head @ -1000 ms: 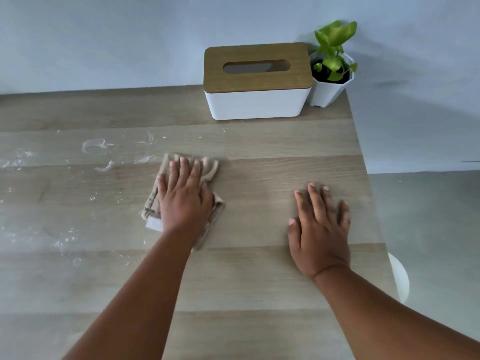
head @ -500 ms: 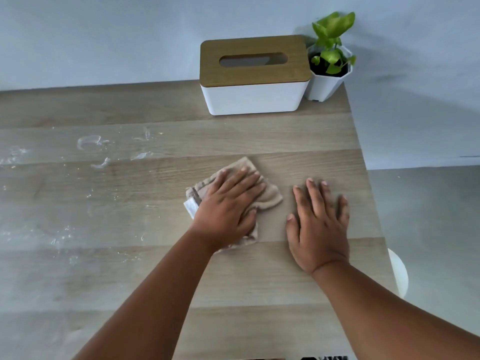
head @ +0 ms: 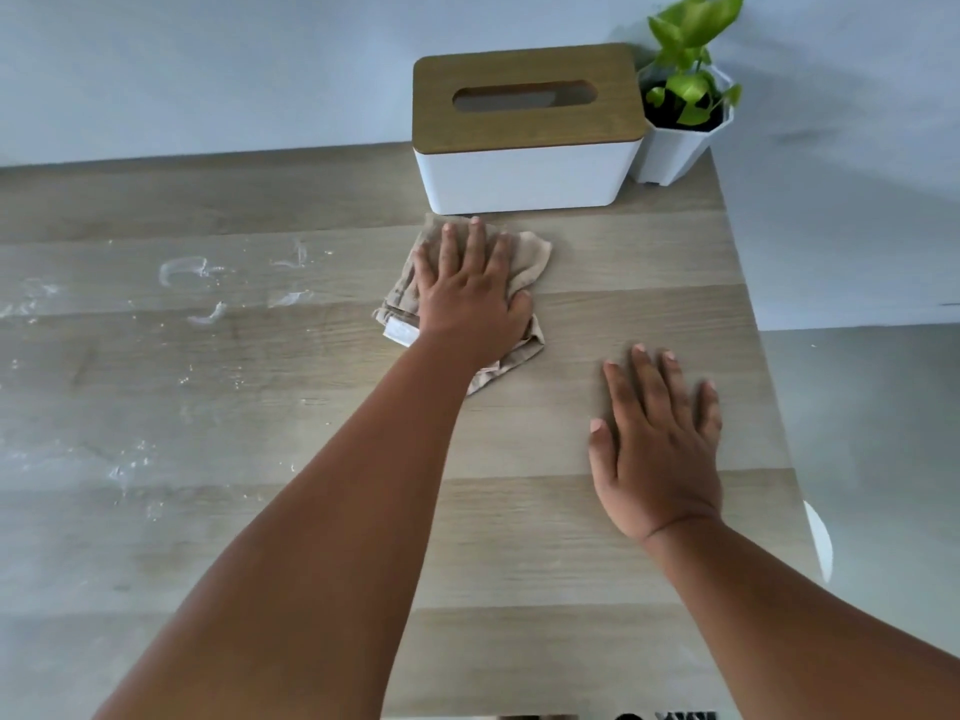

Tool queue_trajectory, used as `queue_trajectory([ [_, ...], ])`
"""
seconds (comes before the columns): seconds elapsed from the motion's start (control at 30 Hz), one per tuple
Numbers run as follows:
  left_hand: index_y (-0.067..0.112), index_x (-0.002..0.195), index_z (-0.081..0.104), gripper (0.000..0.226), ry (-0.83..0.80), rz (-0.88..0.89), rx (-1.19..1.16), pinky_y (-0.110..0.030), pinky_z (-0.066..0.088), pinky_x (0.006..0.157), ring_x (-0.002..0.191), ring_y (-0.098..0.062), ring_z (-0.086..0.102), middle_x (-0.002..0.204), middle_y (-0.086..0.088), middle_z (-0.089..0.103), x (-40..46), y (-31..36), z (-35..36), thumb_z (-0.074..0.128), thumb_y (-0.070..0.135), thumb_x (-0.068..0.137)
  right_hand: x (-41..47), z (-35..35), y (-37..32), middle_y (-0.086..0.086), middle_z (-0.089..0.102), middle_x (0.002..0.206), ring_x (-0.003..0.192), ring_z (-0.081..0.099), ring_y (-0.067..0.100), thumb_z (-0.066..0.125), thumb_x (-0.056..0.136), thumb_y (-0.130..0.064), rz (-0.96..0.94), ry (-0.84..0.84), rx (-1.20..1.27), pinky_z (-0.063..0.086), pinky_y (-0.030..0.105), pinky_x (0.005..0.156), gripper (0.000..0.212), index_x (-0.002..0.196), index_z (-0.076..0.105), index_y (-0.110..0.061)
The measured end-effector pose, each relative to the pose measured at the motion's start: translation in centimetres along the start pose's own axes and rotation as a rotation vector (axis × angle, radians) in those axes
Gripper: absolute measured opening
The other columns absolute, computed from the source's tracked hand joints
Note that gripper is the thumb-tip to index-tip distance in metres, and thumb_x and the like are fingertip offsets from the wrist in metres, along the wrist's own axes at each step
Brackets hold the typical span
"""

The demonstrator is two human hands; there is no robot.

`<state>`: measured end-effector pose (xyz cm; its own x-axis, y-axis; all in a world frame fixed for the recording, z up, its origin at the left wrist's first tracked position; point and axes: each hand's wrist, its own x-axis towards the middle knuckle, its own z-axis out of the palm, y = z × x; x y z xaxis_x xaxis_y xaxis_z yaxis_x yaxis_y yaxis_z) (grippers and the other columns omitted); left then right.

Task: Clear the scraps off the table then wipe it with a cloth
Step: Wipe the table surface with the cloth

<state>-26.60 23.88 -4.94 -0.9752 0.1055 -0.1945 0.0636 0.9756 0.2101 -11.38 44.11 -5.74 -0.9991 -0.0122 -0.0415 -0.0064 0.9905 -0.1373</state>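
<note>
A crumpled beige cloth (head: 532, 257) lies on the wooden table (head: 597, 314), just in front of the tissue box. My left hand (head: 470, 291) presses flat on top of the cloth, fingers pointing toward the box and covering most of it. My right hand (head: 657, 444) rests palm down on the bare table near the right edge, fingers spread, holding nothing. White powdery smears (head: 182, 267) and fine specks (head: 124, 470) mark the left part of the table.
A white tissue box with a wooden lid (head: 524, 127) stands at the back against the wall. A small potted green plant (head: 685, 106) sits beside it at the table's back right corner. The table's right edge drops to a grey floor (head: 872, 433).
My left hand has slid the cloth from the left-middle of the table to the right and then away from me, up to the tissue box. My right hand has stayed put.
</note>
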Motion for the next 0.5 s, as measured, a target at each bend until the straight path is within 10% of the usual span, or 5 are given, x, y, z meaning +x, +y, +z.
queue_trajectory([
  [0.27, 0.023, 0.161, 0.036, 0.068, 0.089, 0.226, -0.02, -0.056, 0.011, 0.128, 0.161, -0.027, 0.01, 0.172, -0.008, 0.021, -11.7, -0.4, 2.3, 0.034, 0.054, 0.1, -0.1, -0.3, -0.1, 0.006, 0.023, 0.171, 0.159, 0.015, 0.03, 0.035, 0.096, -0.044, -0.005, 0.013, 0.002, 0.012, 0.063, 0.124, 0.065, 0.157, 0.039, -0.023],
  [0.5, 0.032, 0.163, 0.03, 0.068, 0.117, 0.02, 0.003, -0.047, 0.015, 0.127, 0.161, -0.024, 0.01, 0.173, -0.002, 0.018, -17.0, -5.9, 2.4, 0.033, 0.06, 0.101, 0.0, -0.4, -0.2, 0.005, 0.022, 0.171, 0.159, 0.014, 0.031, 0.035, 0.096, -0.044, -0.001, -0.003, 0.005, 0.012, 0.064, 0.124, 0.065, 0.158, 0.039, -0.023],
])
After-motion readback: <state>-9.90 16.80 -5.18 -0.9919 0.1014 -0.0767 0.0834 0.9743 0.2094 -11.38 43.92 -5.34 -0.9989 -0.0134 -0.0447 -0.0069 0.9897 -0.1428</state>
